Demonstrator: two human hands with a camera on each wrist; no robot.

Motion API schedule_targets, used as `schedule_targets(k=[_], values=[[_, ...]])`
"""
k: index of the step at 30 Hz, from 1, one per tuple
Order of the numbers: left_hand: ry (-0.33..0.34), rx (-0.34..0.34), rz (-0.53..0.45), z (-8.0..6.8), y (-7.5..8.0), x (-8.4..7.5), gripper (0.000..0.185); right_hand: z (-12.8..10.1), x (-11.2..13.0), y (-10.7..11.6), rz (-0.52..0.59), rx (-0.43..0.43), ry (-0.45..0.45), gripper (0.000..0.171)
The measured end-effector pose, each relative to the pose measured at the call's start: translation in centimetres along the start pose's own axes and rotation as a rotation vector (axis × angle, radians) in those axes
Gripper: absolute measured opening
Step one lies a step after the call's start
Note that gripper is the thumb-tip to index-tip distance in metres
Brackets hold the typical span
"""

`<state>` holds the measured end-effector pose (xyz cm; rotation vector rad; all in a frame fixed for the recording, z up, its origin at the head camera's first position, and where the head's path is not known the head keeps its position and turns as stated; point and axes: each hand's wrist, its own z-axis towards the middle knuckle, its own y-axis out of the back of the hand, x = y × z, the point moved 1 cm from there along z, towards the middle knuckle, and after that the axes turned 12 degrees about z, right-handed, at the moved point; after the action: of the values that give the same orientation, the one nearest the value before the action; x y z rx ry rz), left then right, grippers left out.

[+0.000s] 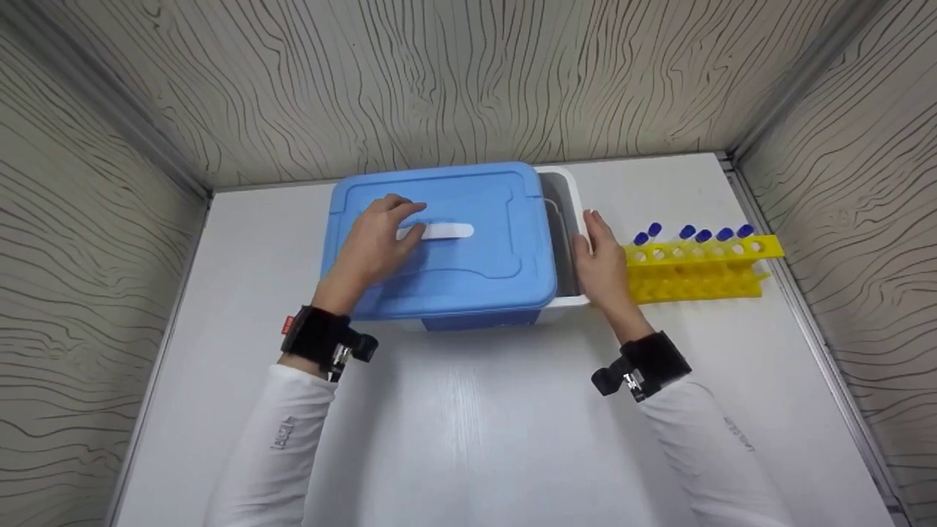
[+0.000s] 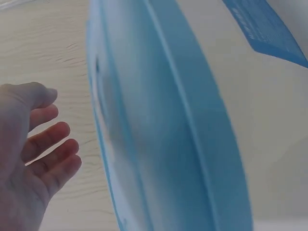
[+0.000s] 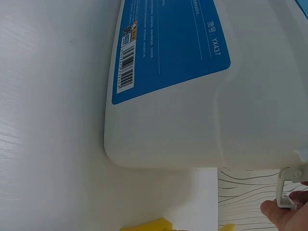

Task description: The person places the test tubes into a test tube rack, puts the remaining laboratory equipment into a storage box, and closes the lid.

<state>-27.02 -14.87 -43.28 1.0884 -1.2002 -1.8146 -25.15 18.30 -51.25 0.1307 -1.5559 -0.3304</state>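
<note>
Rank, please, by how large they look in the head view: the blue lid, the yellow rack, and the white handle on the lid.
1. blue lid, clearly the largest.
2. yellow rack, much smaller than the lid.
3. white handle, the smallest; the left hand covers part of it.

You wear long white sleeves [image 1: 282,432] with small grey lettering on each forearm, and black wrist straps [image 1: 316,333] carrying small black cameras; the left strap bears a red tag.
</note>
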Motion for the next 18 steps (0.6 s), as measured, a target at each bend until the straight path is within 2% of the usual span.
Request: schedule_targets(k=[3,6,10,14,18], values=[[0.093,-0.057,-0.035,-1.1,0.3,1.2,0.035,0.0,0.0,0.1,0.011,0.0,-0.002,0.053],[0.217,-0.098,-0.06,-2.3,0.1,2.7,0.035,0.0,0.0,0.1,0.019,-0.004,0.0,0.053],[0.373,-0.117,-0.096,-4.1,-0.4,4.7,0.038,0.0,-0.1,0.2,0.01,-0.006,0.005,0.053],[0.471,-0.126,-0.16,-5.5,-0.9,6.6,0.043,0.0,-0.1,0.2,-0.004,-0.001,-0.008,0.053],[0.552,-0.153,-0.282,-6.6,-1.4,7.8,0.048,0.0,0.0,0.2,-0.005,0.003,-0.015,0.054]])
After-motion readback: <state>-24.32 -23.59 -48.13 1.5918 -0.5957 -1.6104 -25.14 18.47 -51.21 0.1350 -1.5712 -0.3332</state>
